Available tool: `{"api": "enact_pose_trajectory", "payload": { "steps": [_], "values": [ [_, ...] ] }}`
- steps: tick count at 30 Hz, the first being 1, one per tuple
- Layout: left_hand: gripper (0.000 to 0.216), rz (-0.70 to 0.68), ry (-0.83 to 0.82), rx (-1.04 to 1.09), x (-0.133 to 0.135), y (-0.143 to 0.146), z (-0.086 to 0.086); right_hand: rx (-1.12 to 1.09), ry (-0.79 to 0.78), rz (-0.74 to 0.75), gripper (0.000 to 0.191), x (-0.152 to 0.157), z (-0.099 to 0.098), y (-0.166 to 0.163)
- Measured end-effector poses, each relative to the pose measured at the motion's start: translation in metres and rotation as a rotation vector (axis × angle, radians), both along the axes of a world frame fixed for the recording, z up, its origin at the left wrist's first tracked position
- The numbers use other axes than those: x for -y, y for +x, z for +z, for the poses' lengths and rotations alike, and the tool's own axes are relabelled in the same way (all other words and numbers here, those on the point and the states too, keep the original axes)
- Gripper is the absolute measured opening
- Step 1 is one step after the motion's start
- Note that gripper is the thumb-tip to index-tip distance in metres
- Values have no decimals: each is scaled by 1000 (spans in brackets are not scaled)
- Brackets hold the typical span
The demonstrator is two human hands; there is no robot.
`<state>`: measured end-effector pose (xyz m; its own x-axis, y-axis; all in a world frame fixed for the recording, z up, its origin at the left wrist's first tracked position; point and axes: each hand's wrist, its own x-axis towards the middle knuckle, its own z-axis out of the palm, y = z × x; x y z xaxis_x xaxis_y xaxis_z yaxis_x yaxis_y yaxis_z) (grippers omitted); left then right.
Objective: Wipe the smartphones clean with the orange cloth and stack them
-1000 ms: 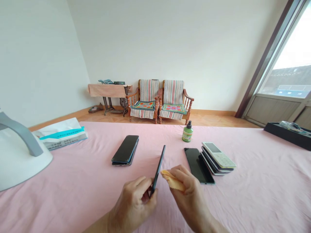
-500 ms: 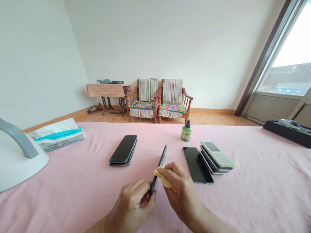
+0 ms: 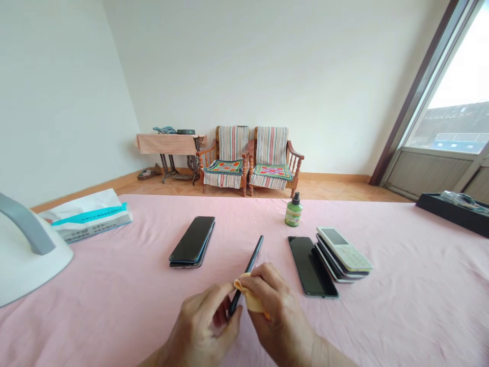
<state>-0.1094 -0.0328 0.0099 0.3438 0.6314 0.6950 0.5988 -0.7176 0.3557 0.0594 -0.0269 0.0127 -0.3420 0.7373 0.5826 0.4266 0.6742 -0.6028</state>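
My left hand [image 3: 204, 329] grips the near end of a black smartphone [image 3: 250, 265], held on edge so only its thin side shows. My right hand [image 3: 277, 311] pinches a small yellow cloth [image 3: 250, 300] pressed against the phone's right face. Both hands are over the pink table cover [image 3: 114, 285], near its front. A stack of two dark phones [image 3: 193, 242] lies to the left. On the right, a black phone [image 3: 311, 265] lies flat beside a fanned stack topped by a white keypad phone [image 3: 344, 250].
A green spray bottle [image 3: 294, 210] stands behind the right-hand phones. A white lamp base with a grey arm [image 3: 26, 250] sits at far left, a white and teal packet [image 3: 89, 216] behind it. A black tray [image 3: 454, 211] lies far right. Two wooden chairs stand by the wall.
My right hand has slid the yellow cloth down the phone towards my left hand. The phone and both hands sit slightly lower in view.
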Motion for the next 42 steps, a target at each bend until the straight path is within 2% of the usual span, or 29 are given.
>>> {"api": "enact_pose_trajectory", "payload": {
  "steps": [2,5,9,13,15,20,25,32,36,42],
  "values": [
    [22,-7,40,28,0,0,-1,-15,-1,15,28,-2,1,0],
    [21,-25,109,24,-2,-1,-2,6,-7,3,32,-10,4,2],
    [20,-38,165,20,-4,-1,-3,63,12,-81,32,-33,7,10],
    [23,-38,196,8,-6,-2,-6,13,29,-184,28,-53,5,16],
    [23,-23,192,9,-6,-2,-7,-2,37,-192,28,-52,2,14],
    [22,7,194,18,-5,-1,-7,-35,60,-75,31,-39,-3,10],
    [20,-1,194,7,-5,0,-5,-41,26,-147,30,-47,-4,16],
    [21,13,130,26,-6,1,-9,-67,49,-36,33,-31,-9,9],
    [17,45,107,13,-7,-2,-5,-65,2,-3,35,-24,-7,8],
    [27,-56,210,-69,-5,-12,-4,-44,1,-59,40,-12,-4,18]
  ]
}}
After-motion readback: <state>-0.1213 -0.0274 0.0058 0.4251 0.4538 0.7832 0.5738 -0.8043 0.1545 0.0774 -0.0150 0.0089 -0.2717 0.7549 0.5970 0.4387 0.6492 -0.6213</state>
